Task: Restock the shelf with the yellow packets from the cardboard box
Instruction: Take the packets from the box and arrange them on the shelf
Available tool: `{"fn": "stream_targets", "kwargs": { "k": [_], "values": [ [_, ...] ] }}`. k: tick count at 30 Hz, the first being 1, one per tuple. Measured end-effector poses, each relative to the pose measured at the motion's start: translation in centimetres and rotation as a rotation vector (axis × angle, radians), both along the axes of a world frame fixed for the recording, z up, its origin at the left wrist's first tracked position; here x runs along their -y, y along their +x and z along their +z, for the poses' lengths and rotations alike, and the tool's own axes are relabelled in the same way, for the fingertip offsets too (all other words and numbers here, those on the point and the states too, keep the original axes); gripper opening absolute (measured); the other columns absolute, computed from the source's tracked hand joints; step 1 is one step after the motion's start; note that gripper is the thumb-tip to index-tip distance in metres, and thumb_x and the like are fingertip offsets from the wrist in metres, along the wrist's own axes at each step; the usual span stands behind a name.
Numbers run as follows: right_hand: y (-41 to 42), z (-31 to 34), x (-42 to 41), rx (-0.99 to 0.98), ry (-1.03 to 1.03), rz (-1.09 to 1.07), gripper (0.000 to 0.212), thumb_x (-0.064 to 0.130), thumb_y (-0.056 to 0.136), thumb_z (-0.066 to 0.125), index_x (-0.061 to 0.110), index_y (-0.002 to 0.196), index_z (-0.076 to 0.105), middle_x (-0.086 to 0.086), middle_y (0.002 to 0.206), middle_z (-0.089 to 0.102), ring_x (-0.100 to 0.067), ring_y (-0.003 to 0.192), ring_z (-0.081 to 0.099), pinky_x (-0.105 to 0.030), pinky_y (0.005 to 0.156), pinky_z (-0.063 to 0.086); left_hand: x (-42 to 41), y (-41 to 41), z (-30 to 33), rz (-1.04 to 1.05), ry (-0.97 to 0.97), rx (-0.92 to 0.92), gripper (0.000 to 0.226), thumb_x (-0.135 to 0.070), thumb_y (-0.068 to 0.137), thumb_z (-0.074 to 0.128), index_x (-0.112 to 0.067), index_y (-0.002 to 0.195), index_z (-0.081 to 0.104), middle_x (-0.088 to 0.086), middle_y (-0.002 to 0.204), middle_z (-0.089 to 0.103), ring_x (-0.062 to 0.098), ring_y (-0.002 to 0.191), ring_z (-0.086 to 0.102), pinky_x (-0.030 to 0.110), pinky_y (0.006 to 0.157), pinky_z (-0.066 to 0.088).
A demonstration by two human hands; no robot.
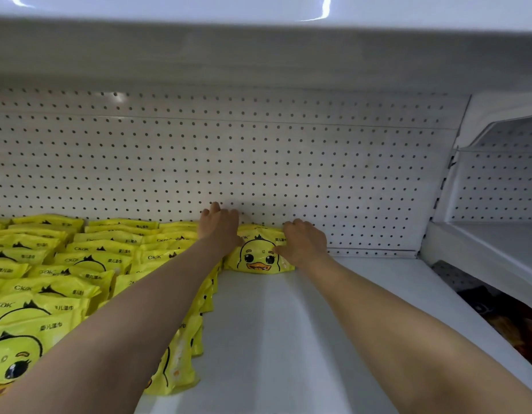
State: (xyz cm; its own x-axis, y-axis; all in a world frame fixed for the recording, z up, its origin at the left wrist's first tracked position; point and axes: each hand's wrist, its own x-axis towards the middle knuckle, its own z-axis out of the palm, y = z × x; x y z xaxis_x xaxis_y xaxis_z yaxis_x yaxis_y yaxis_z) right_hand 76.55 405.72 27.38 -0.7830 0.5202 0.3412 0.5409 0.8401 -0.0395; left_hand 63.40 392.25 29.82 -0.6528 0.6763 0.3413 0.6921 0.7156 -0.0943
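Both hands are reaching deep to the back of the white shelf (288,339), working on a single yellow packet (258,255) with a duck face on it. The right hand (303,243) is gripping the packet's right end, fingers curled over its top edge and thumb pressing on its front. The left hand (220,227) is sitting at the packet's left end, at about nine o'clock from the duck face, with its fingers bent over the top towards the back wall; whether it is truly clasping the packet or only steadying it, I cannot tell, since the fingertips are hidden behind the hand.

The packet is standing upright on the shelf floor, just in front of the pegboard back wall (258,159) and touching or nearly touching it. At nine o'clock from it, just beside it, rows of matching yellow packets (79,264) are filling the left part of the shelf, running from the back wall to the front edge, under the left forearm.

At twelve o'clock, the underside of the upper shelf (258,49) is hanging overhead. At three o'clock, a neighbouring shelf unit (497,189) is standing alongside.
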Motion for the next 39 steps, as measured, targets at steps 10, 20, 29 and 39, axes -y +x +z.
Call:
{"fn": "stream_targets", "kwargs": {
  "k": [10, 20, 29, 39],
  "values": [
    [1.7, 3.0, 0.8, -0.046, -0.030, 0.059, 0.056, 0.049, 0.091, 0.058, 0.015, 0.134, 0.048, -0.007, 0.132, 0.053, -0.026, 0.123, 0.046, -0.036, 0.082, 0.045, 2.0, 2.8, 1.6, -0.016, 0.192, 0.138, 0.051, -0.045, 0.081, 0.072, -0.022, 0.123, 0.052, 0.002, 0.121, 0.054, 0.024, 0.119, 0.044, 0.036, 0.093, 0.041],
    [3.7, 8.7, 11.9, -0.120, -0.012, 0.362, 0.049, 0.045, 0.094, 0.059, 0.027, 0.139, 0.050, 0.000, 0.147, 0.045, -0.022, 0.136, 0.037, -0.040, 0.105, 0.040, 16.9, 6.3, 6.0, -0.097, 0.463, 0.171, 0.048, -0.036, 0.084, 0.071, -0.023, 0.127, 0.055, 0.008, 0.125, 0.051, 0.028, 0.121, 0.046, 0.039, 0.096, 0.041],
    [1.8, 7.2, 31.7, -0.178, 0.029, 0.585, 0.051, 0.047, 0.094, 0.059, 0.027, 0.140, 0.050, 0.002, 0.148, 0.044, -0.021, 0.139, 0.032, -0.035, 0.105, 0.035, 39.0, 7.6, 3.2, 0.083, 0.519, -0.092, 0.042, -0.037, 0.086, 0.069, -0.017, 0.121, 0.060, 0.012, 0.118, 0.056, 0.035, 0.114, 0.049, 0.046, 0.091, 0.046],
    [-2.3, 3.2, 55.3, -0.132, -0.048, 0.939, 0.049, 0.044, 0.092, 0.062, 0.026, 0.137, 0.053, -0.002, 0.145, 0.047, -0.024, 0.137, 0.038, -0.034, 0.109, 0.033, 65.2, 10.4, -0.6, 0.434, 0.393, -0.122, 0.046, -0.036, 0.085, 0.068, -0.018, 0.126, 0.057, 0.009, 0.122, 0.055, 0.035, 0.112, 0.051, 0.049, 0.090, 0.048]
  ]
}}
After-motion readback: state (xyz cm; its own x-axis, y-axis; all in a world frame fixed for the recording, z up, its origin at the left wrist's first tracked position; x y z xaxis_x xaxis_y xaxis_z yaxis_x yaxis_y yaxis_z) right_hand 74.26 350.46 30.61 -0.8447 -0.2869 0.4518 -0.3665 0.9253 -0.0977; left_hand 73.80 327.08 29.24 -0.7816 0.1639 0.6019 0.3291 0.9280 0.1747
